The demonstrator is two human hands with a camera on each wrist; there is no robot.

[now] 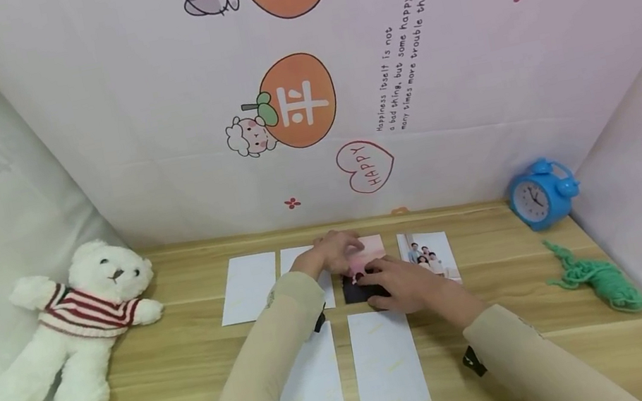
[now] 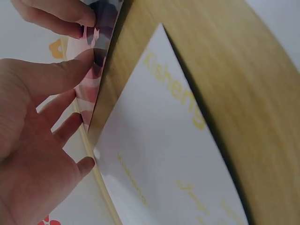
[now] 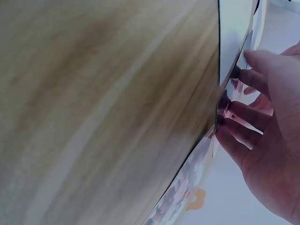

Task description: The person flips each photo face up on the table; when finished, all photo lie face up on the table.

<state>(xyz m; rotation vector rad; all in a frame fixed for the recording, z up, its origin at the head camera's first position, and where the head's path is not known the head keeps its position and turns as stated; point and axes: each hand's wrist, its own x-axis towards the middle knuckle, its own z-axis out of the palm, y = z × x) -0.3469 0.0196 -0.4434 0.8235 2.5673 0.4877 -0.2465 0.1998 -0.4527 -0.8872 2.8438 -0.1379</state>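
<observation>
A photo print (image 1: 371, 247) with a pink sky over a dark lower part lies face up in the back row, between a white card and a family photo (image 1: 440, 247). My left hand (image 1: 330, 254) reaches over the neighbouring white card (image 1: 292, 257), its thumb on the pink print (image 2: 88, 98) and its other fingers spread past the edge in the left wrist view. From the right, my right hand (image 1: 406, 283) rests its extended fingertips on the same print's dark part. The hands partly cover the print and the family photo.
More white cards lie face down: one at back left (image 1: 249, 288), two in front, left (image 1: 309, 389) and right (image 1: 388, 361). A white teddy bear (image 1: 88, 306) leans at the left. A blue alarm clock (image 1: 542, 194) and green yarn (image 1: 606, 279) are at the right. A printed wall closes off the back.
</observation>
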